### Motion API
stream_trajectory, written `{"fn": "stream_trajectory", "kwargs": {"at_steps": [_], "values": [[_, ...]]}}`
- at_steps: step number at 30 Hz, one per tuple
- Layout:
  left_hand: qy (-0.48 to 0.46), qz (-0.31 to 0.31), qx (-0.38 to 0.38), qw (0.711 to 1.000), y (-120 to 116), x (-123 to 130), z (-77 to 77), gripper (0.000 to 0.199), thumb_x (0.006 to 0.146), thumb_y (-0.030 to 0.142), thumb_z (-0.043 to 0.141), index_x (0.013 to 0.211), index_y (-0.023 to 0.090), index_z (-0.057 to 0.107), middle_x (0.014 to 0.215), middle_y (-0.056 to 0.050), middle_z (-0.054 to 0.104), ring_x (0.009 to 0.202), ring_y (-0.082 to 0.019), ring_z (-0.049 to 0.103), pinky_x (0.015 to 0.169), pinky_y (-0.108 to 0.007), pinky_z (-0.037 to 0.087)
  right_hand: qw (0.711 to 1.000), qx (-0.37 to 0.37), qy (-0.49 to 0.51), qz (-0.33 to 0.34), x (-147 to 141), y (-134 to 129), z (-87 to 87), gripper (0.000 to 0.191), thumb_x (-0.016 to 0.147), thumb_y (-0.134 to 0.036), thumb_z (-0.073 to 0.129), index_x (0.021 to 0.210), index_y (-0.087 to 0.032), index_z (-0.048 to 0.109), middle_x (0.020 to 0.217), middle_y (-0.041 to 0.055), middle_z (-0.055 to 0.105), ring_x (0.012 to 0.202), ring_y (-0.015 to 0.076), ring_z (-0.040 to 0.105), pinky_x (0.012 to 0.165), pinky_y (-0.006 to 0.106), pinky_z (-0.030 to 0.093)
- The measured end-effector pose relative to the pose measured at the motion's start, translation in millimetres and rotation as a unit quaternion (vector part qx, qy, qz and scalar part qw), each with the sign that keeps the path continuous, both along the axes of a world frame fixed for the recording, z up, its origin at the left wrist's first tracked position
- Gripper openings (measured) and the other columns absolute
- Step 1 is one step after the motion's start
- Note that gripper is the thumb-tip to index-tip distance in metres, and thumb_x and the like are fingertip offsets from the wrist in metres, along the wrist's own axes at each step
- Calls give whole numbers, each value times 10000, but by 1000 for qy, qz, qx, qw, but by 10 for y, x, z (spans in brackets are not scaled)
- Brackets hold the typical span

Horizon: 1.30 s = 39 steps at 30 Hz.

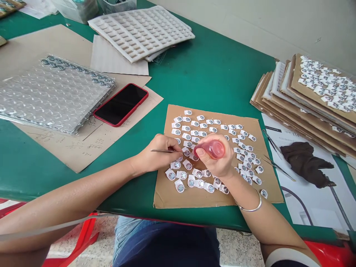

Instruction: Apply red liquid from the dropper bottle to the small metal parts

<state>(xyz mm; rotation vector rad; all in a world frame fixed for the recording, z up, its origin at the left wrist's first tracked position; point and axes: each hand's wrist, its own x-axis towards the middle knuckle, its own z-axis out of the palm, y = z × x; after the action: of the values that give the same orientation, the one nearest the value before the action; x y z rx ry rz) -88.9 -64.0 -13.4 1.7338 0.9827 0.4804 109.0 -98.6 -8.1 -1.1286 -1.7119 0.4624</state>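
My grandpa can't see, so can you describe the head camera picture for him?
A person's left hand holds a thin metal tool, the right hand a reddish bottle, over small round parts on cardboard on a green table.

Nothing is legible: handwriting (96, 142) on the brown cardboard (79, 157) and print (272, 128) on the paper sheet (299, 196) are unclear.

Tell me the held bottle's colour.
The bottle is a translucent pinkish red, best seen in the head view.

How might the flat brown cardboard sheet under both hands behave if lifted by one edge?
The cardboard sheet looks thin, so it may flex slightly. The small round silver discs with white tabs lie scattered on top, so might slide off.
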Motion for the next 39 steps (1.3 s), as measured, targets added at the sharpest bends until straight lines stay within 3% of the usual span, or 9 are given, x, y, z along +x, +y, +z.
{"fn": "stream_trajectory", "kwargs": {"at_steps": [7,39], "values": [[-6,15,-21,1000,57,5,9,95,710,189,626,675,129,690,638,-21,668,591,-115,594,499,-181,436,997,-32,49,-46,78,-16,-62,203,749,-359,602,876,-232,507,781,3,619,691,155,636,623,351,552],[-27,11,-33,999,67,5,12,79,701,150,615,669,122,682,637,-20,668,582,-109,590,505,-186,443,1000,-13,-6,-8,4,-26,-49,197,744,-335,628,871,-251,503,739,-19,622,712,159,637,646,335,546]]}}
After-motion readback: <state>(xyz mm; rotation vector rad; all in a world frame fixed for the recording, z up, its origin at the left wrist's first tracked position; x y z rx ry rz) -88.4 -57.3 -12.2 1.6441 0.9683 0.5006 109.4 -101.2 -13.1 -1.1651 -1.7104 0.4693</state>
